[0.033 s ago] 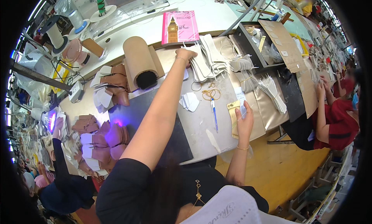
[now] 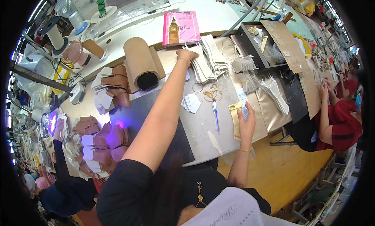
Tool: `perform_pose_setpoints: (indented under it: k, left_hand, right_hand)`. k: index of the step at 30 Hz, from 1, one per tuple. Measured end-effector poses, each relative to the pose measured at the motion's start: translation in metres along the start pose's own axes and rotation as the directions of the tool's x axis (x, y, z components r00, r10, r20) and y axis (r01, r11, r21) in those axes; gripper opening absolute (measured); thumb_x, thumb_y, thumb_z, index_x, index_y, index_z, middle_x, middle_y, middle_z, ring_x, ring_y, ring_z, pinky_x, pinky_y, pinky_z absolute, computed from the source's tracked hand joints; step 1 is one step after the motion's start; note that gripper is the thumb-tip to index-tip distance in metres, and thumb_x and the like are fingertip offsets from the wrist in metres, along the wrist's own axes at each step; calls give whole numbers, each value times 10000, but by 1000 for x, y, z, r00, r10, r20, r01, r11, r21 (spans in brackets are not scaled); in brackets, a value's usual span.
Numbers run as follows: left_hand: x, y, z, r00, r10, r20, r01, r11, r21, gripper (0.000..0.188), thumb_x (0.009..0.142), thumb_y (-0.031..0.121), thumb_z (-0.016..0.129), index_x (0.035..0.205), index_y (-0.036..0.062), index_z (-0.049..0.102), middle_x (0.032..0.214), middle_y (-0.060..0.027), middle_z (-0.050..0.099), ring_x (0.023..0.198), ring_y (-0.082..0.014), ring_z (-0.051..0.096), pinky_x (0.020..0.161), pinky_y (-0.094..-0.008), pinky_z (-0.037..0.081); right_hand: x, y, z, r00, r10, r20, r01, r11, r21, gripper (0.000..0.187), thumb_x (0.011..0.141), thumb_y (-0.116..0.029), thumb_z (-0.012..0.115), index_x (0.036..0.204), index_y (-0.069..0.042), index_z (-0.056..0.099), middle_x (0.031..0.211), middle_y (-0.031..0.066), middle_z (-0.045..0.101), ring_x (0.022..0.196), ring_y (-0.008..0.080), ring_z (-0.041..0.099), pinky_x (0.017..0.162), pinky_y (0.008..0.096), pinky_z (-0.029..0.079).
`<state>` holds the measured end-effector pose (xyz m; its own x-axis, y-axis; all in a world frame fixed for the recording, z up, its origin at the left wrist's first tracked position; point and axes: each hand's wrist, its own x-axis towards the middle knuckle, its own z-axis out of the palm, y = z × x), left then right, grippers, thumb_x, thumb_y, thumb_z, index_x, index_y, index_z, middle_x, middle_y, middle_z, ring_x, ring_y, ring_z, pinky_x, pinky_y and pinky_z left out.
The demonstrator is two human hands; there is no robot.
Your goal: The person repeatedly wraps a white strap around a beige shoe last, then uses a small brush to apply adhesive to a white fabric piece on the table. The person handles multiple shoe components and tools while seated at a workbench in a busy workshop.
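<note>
My left hand (image 2: 186, 55) reaches across the table, its fingers closed at the edge of a bundle of flat white cut pieces (image 2: 203, 68); the fingertips are partly hidden. Closer to me, my right hand (image 2: 247, 126) grips a narrow printed paper slip (image 2: 242, 97). A yellow strip (image 2: 234, 115) lies beside that hand. Between the hands are a blue pen (image 2: 216, 118), several rubber bands (image 2: 213, 95) and a small stack of white pieces (image 2: 191, 103). A pink notebook (image 2: 181, 27) lies just beyond my left hand.
Stacks of brown and white pieces (image 2: 105, 146) lie left, near a brown cardboard tube (image 2: 140, 60) and a dark mat (image 2: 156, 108). A black box (image 2: 265, 46) stands at the back right. Co-workers sit on both sides; a lit lamp (image 2: 50, 122) shines at the left.
</note>
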<state>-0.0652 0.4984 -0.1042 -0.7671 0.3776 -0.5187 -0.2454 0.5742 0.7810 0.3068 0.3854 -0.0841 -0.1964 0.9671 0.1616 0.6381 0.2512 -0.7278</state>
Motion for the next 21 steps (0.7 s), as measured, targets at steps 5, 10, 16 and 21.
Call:
perform_pose_setpoints:
  k: [5,10,16,21]
  left_hand:
    - [9,3,3,963,75,258,-48,993,-108,296,653,149,874,875,61,699,767,-57,634,628,-187,565,562,-350,386]
    - [25,-1,25,995,93,-47,-97,991,-90,360,656,77,853,940,-34,662,838,-115,656,761,-269,681,649,-420,566]
    - [-20,9,-35,925,148,349,28,891,-453,366,733,-10,781,1065,-10,629,968,-123,675,824,-251,695,706,-437,589]
    - [-102,31,-83,805,563,185,-363,715,-598,414,726,-32,762,1117,5,632,1051,-117,672,945,-253,670,836,-384,546]
  right_hand:
    - [5,-2,-4,1000,14,12,-14,1000,-24,450,910,-145,688,1329,-26,573,1285,170,610,1209,317,563,1033,385,437]
    - [-4,-4,-9,998,59,19,-59,998,11,421,890,-124,696,1283,-12,596,1233,190,613,1162,354,560,1009,415,441]
    - [-11,-8,-16,999,53,-9,-52,998,27,402,896,-128,689,1272,-13,603,1217,176,625,1137,341,579,1000,402,447]
    - [-13,-33,-11,998,-24,52,12,976,219,347,948,-169,655,1244,5,607,1218,178,634,1157,321,583,994,400,459]
